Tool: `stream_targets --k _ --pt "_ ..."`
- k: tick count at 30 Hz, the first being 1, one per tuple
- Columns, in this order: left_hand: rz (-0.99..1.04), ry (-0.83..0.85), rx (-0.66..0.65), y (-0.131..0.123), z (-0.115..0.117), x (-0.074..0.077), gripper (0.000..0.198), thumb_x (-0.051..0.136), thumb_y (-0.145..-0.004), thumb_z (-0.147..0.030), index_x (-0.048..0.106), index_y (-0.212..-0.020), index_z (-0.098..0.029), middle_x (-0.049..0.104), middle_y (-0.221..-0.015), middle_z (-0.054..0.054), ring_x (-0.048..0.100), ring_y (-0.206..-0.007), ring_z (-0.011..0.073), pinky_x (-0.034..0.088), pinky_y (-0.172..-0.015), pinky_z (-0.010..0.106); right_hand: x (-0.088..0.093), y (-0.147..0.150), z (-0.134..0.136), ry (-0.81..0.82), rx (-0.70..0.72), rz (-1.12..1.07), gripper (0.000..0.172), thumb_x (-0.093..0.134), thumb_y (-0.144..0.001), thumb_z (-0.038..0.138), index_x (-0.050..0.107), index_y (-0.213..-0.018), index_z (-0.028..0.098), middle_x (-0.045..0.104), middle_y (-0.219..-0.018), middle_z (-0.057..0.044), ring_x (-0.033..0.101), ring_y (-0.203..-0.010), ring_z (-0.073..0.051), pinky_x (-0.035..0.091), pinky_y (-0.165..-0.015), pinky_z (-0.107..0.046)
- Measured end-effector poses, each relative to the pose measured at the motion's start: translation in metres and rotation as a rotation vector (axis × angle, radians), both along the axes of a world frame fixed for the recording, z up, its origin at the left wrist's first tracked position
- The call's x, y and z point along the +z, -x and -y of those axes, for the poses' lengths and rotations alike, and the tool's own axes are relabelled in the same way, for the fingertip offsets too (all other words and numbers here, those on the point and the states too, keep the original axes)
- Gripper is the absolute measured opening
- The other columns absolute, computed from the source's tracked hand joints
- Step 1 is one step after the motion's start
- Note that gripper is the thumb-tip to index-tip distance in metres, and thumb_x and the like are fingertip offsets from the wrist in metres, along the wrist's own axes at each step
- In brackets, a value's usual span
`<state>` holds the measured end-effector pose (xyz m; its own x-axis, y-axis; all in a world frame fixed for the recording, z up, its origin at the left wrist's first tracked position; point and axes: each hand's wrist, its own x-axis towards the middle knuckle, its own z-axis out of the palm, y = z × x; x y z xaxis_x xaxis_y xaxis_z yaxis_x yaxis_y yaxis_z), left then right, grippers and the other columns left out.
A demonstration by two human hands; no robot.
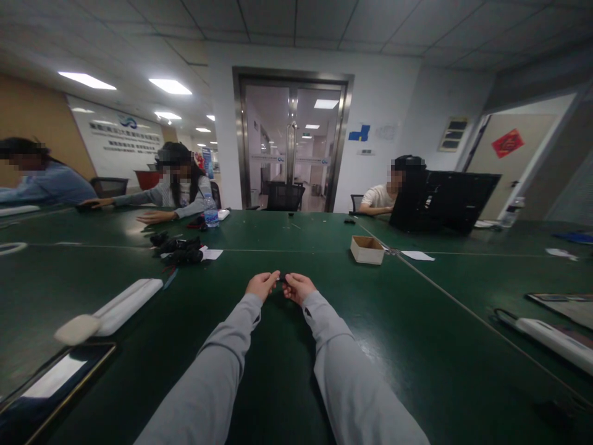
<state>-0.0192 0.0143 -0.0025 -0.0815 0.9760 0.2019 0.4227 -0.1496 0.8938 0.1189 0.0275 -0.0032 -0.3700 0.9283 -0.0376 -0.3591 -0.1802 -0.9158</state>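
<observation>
Left hand (262, 286) pinches the left end of a small black object (283, 278), which sits between both hands' fingertips, over the green table (286, 371); right hand (299, 287) grips its other end. Farther right, beyond the hands, stands an open box (369, 256).

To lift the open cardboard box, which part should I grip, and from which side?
Probably the rim of its near wall, pinched from above by the right hand, once free: the box stands open side up, on that hand's side, with this rim exposed.
</observation>
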Motion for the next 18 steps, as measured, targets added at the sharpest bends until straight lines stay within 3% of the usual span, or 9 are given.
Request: stream_targets --k 5,9,18 --pt "-0.052 0.011 0.001 0.0024 0.0021 -0.0006 0.050 0.037 -0.065 -0.061 0.048 -0.048 -0.016 0.041 -0.037 -0.004 0.040 -0.038 0.0081 0.031 -0.042 0.021 0.0001 0.0007 0.0014 -0.029 0.017 0.017 0.019 0.062 -0.066 0.025 0.048 -0.063 0.014 0.054 -0.044 0.002 0.048 -0.035 -0.007 0.039 -0.034 -0.017" --pt "0.019 -0.038 -0.028 0.0008 -0.0013 -0.0054 0.044 0.039 -0.067 -0.057 0.053 -0.057 -0.016 0.046 -0.044 -0.003 0.042 -0.041 0.0084 0.032 -0.042 0.020 0.0012 0.0000 0.0020 -0.008 0.011 0.001 0.016 0.061 -0.067 0.023 0.047 -0.064 0.014 0.054 -0.044 0.002 0.049 -0.035 -0.008 0.039 -0.034 -0.018" --pt "0.144 -0.269 -0.093 -0.0020 -0.0005 -0.0049 0.022 0.058 -0.061 -0.030 0.054 -0.077 -0.016 0.057 -0.072 0.002 0.053 -0.065 0.0107 0.043 -0.063 0.023 0.0050 0.0011 0.0047 -0.032 -0.048 0.014 0.021 0.063 -0.064 0.028 0.047 -0.068 0.014 0.054 -0.042 0.002 0.048 -0.033 -0.008 0.038 -0.032 -0.018"
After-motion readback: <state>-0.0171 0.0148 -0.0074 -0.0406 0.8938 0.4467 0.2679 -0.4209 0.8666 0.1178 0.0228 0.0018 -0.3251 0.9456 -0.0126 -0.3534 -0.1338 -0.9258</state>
